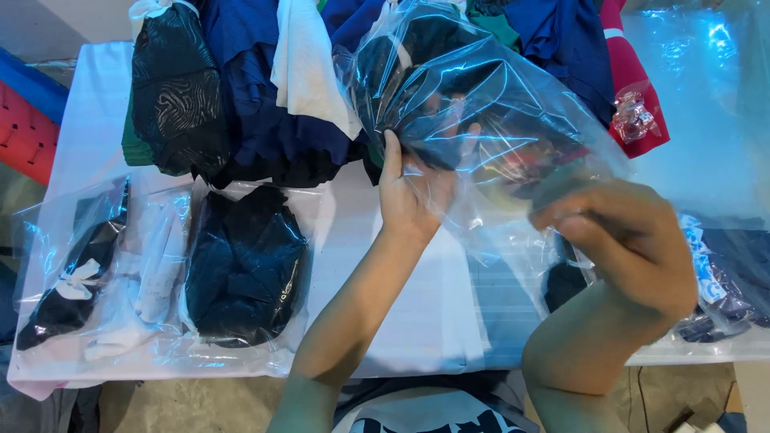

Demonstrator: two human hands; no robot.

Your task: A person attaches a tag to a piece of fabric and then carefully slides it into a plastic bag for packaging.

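A clear plastic bag (481, 104) with a dark folded garment inside is held up over the white table (417, 321). My left hand (409, 188) presses its palm and fingers against the bag's lower left side. Closer to the camera, my right hand (626, 236) pinches the bag's loose open edge at the lower right.
Three bagged garments lie at the left: black-and-white (68, 265), white (148, 273), dark navy (245, 265). A heap of loose clothes (273, 88) in black, blue, white and red fills the back. More bagged clothing (730, 273) sits at the right edge.
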